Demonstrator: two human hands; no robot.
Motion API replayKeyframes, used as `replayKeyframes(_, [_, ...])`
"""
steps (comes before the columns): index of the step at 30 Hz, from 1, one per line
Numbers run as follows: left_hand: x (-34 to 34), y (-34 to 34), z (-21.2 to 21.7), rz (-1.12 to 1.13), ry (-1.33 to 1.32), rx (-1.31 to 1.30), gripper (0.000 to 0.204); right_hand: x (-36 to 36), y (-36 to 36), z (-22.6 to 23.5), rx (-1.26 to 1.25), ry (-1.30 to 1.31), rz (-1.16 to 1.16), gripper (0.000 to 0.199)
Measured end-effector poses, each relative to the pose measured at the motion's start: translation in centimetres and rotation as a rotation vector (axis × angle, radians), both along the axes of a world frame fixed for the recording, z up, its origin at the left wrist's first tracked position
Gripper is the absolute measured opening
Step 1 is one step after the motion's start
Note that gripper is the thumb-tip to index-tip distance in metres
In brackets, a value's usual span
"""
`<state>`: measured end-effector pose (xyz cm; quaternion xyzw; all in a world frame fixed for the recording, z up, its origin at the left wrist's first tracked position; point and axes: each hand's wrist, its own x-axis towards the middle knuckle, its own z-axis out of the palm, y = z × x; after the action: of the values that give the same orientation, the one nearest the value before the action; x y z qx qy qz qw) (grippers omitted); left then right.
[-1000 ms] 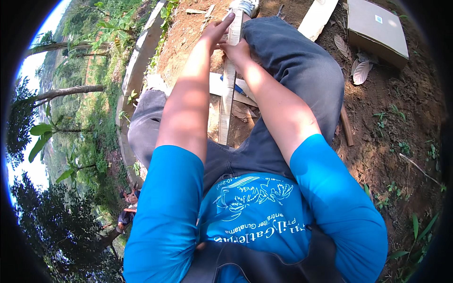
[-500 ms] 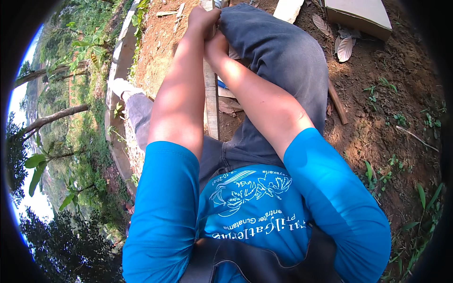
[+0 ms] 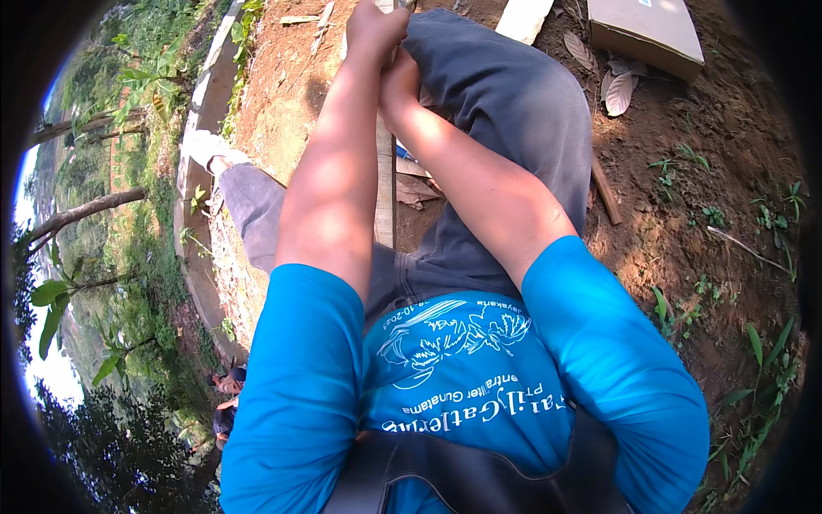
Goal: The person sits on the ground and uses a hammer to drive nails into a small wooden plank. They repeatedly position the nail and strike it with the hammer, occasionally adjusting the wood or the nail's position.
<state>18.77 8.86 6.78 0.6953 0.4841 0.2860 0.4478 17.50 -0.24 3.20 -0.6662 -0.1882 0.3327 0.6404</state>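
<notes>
**Both hands closed on a wooden slat at the top edge**

The left hand (image 3: 377, 30) is wrapped in a closed fist around the upper part of a narrow wooden slat (image 3: 385, 193), with the knuckles facing the camera. The right hand (image 3: 400, 81) sits just below it and touching it, also pressed against the slat; its fingers are tucked behind the left wrist, so how tightly they curl cannot be told.

The slat runs lengthwise between the two forearms, from the fists down toward the lap, where it ends against the dark trousers (image 3: 505, 111). Its top end is cut off by the upper edge of the picture, and the left forearm covers its left side for most of its length.

Right of the slat, under the right forearm, some pale wood scraps (image 3: 413, 184) lie on the soil, partly hidden. Further right of the slat, past the raised knee, a thin stick (image 3: 604, 190) lies on the bare earth, and a cardboard box (image 3: 644, 30) sits at the upper right with dry leaves (image 3: 618, 90) beside it. Left of the slat, a concrete curb (image 3: 190, 163) borders the soil, with a pale shoe (image 3: 205, 147) resting by it.
</notes>
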Motion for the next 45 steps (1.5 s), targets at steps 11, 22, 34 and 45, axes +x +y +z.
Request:
replayKeyframes(11, [-14.2,-8.4,-5.8,0.068,0.003,-0.697,0.098,0.2,1.1,-4.0,-0.085,0.063,0.036,0.027])
replayKeyframes(22, [-16.6,-18.2,-6.2,-0.108,-0.304,-0.895,0.019,1.0,2.6,-2.5,-0.138,-0.134,0.106,0.048])
replayKeyframes(34, [-16.2,-19.1,-5.1,-0.016,-0.304,-0.796,0.013,5.5,11.2,-6.8,-0.284,-0.566,0.173,0.05])
replayKeyframes(45, [-16.5,-18.0,-7.0,-0.05,-0.355,-0.784,0.017,7.1,14.6,-10.5,-0.437,-0.873,0.657,0.036])
